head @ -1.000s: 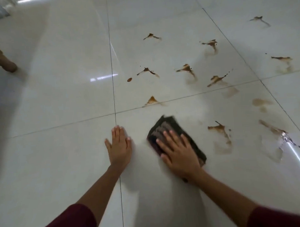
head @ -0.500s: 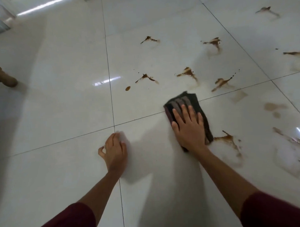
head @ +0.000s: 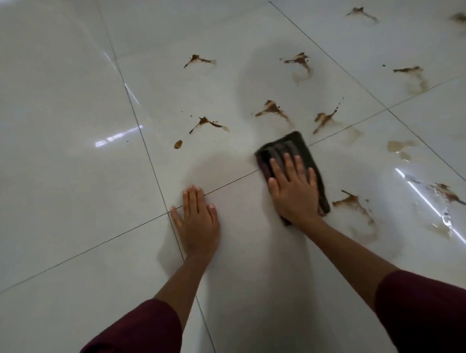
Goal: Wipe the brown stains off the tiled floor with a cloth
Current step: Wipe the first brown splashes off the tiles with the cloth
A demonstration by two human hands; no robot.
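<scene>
Dark folded cloth (head: 292, 158) lying under the right hand (head: 293, 195) on the glossy white tiled floor (head: 66, 129), straddling a grout line.

Pressing flat on the cloth with straight, slightly spread fingers (head: 288, 164), not curling round it; far edge of the cloth showing beyond the fingertips. Resting palm-down on bare tile just to the left, close to a crossing of grout lines: the left hand (head: 198, 225), fingers straight and together, holding nothing. Lying scattered across the tiles beyond and to the right of the cloth: brown splattered stains (head: 272, 110), one streak (head: 353, 203) sitting just beside the cloth's right edge, a small round drop (head: 178, 144) sitting well to its left. Showing at the bottom edge: dark maroon sleeves (head: 429, 312) on both forearms.
</scene>
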